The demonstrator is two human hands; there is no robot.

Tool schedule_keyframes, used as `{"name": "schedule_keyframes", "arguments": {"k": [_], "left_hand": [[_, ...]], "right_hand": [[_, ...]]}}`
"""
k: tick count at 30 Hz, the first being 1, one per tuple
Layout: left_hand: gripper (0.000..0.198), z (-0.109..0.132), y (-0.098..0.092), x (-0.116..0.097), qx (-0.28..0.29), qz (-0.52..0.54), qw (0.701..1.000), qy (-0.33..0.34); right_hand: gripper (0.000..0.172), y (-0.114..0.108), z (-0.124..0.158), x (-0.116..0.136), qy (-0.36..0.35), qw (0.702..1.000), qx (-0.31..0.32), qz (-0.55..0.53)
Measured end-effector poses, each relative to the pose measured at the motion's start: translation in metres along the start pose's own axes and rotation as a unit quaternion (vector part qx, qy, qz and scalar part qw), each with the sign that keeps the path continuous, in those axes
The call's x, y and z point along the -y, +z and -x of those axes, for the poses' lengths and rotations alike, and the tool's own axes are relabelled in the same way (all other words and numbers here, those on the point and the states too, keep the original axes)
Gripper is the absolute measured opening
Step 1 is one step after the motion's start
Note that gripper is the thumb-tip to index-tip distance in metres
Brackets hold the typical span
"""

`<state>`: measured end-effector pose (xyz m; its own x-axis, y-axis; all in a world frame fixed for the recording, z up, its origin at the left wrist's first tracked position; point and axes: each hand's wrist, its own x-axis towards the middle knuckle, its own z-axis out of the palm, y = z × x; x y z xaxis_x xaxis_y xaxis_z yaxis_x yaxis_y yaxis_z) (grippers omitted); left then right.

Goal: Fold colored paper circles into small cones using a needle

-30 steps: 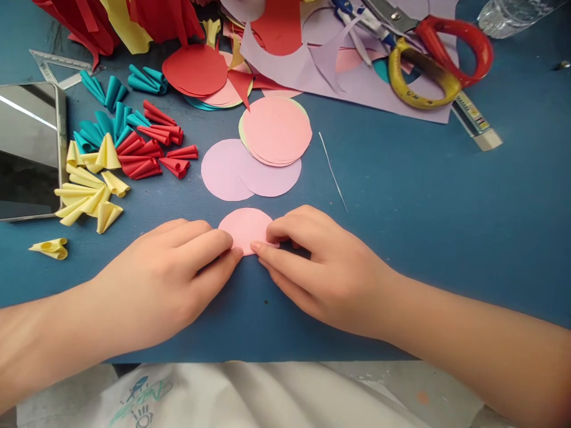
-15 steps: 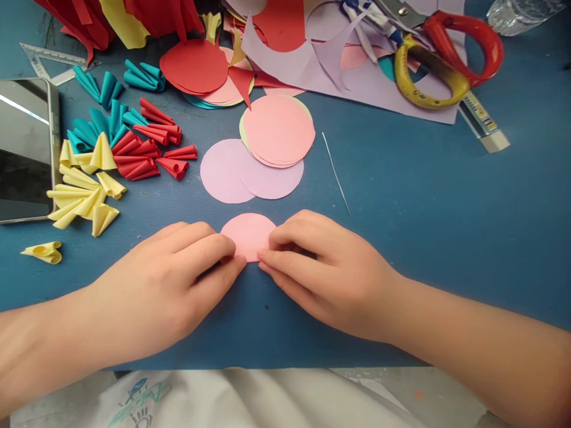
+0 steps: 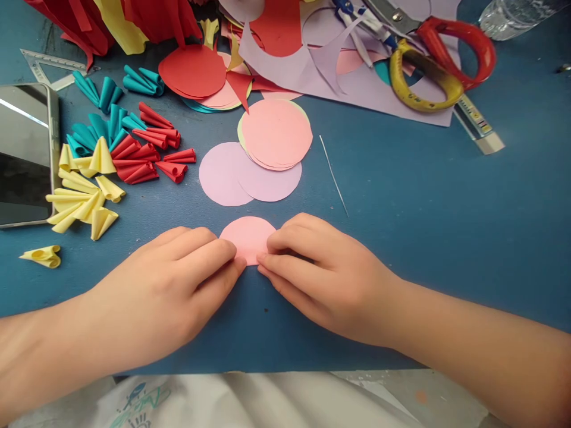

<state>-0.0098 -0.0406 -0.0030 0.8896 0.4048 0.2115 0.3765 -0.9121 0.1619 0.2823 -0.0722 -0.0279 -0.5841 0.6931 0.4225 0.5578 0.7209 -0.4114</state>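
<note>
A pink paper circle [image 3: 250, 235], folded to a half-round with its straight edge toward me, lies on the blue table. My left hand [image 3: 196, 285] pinches its left end between thumb and fingers. At the right end, the fingertips of my right hand [image 3: 321, 273] press together on the same fold. Just beyond lie two lilac paper circles [image 3: 225, 175], partly under a stack of pink circles [image 3: 279, 132] with a pale green one peeking out. A thin white stick or wire [image 3: 333, 175] rests to the right of them.
Rolled paper cones in yellow [image 3: 82, 202], red [image 3: 138, 157] and teal [image 3: 107, 92] cluster at left, beside a phone [image 3: 27, 154]. Scissors [image 3: 428, 65] lie on lilac paper scraps [image 3: 357, 89] at the back. A red circle stack [image 3: 191, 71], a set square [image 3: 44, 65] and a clear plastic item [image 3: 508, 18] are also there.
The view has shifted slightly, so everything sits a little lower in it. Both hands keep their hold on the folded pink circle, almost unmoved.
</note>
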Motion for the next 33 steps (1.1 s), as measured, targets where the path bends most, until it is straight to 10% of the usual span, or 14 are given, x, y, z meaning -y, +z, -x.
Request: {"name": "schedule_keyframes", "arguments": {"k": [8, 24, 33], "left_hand": [[0.042, -0.014, -0.012, 0.000, 0.031, -0.069, 0.995, 0.060], [0.055, -0.009, -0.020, -0.001, 0.029, -0.070, 0.997, 0.032], [0.019, -0.006, 0.001, 0.018, 0.009, 0.052, 0.997, -0.053]], "right_hand": [[0.025, -0.003, -0.001, 0.004, -0.062, 0.992, -0.014, 0.112], [0.049, -0.013, 0.009, 0.011, -0.059, 0.982, 0.003, 0.178], [0.030, 0.002, 0.003, 0.000, -0.032, 0.994, -0.020, 0.100]]}}
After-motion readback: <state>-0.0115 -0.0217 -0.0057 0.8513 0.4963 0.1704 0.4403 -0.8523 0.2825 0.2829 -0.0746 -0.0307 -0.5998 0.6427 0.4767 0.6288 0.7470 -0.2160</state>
